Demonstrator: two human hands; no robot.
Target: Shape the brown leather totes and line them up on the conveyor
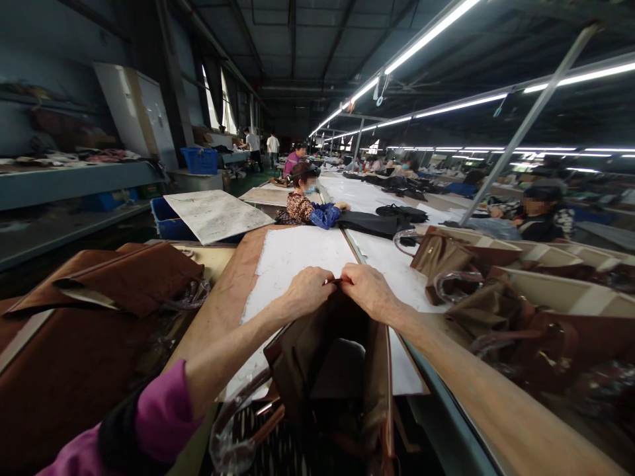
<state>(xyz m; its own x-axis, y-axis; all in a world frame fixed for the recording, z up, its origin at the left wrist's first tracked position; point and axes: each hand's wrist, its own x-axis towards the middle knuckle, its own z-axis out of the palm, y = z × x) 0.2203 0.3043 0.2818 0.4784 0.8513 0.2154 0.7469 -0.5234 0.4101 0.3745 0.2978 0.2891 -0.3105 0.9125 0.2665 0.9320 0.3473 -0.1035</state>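
A brown handbag [380,383] stands upright in front of me, its mouth spread and its dark inside facing me. At its far top edge, my left hand [311,289] and my right hand [368,288] meet almost knuckle to knuckle. Both are closed, with fingers pinching the bag's edge between them. A small dark strip of that edge shows between the fingertips; the fingertips themselves are mostly hidden. One bag handle [238,423], wrapped in clear plastic, hangs at the near left side.
White paper [307,254] covers the table beyond the bag. Brown bags lie in a pile [124,284] at left, and more bags [546,317] stand at right. A pale board [218,215] rests on a blue bin. A co-worker [307,198] works ahead beside dark pieces [372,223].
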